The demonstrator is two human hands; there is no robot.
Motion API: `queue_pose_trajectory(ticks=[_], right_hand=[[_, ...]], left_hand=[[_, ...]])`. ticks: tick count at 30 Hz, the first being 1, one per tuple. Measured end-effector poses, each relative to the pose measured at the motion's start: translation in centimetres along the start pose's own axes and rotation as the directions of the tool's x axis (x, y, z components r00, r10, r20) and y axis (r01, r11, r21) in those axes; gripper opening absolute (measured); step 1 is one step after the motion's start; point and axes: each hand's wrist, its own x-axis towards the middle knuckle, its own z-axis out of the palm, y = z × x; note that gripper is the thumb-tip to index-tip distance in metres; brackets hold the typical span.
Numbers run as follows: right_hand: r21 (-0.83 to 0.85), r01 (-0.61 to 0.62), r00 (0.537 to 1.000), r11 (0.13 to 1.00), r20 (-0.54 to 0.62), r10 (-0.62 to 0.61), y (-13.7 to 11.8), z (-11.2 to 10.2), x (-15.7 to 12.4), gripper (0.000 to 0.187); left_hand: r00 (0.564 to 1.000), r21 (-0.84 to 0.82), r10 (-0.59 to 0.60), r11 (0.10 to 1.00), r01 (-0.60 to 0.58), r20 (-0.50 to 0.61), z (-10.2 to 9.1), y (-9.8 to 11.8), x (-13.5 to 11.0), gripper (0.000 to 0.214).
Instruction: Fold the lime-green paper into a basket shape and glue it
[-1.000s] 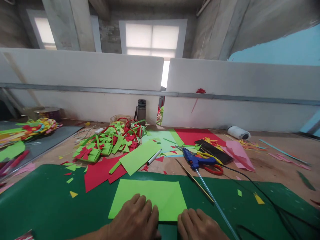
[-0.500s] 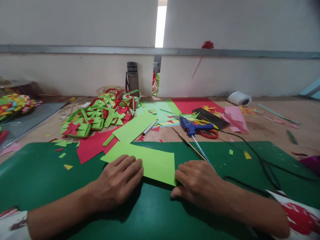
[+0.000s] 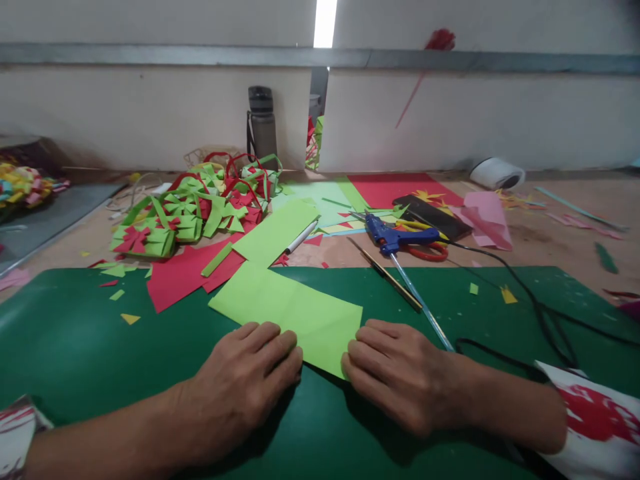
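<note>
The light-green paper sheet (image 3: 300, 307) lay straight one second ago; now it is turned aslant on the green mat (image 3: 175, 333), over the near part of the desk (image 3: 550, 247). I judge it is being repositioned. Its long axis runs from far left to near right, and its farthest corner reaches the mat's far edge, beside a second green sheet (image 3: 277, 233). The left hand (image 3: 253, 380) is clamped on the near long edge, the right hand (image 3: 405, 373) on the right end; thumbs are hidden.

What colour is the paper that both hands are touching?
The paper is bright yellowish green, best seen in the head view.
</note>
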Motion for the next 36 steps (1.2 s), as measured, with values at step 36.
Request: queue_pose_trajectory(ticks=[36], right_hand=[[0.396, -0.691, 0.722, 0.605, 0.424, 0.547, 1.0, 0.5, 3.2, 0.031]], left_hand=[[0.995, -0.081, -0.094, 0.993, 0.091, -0.030, 1.9, 1.6, -1.4, 0.043]])
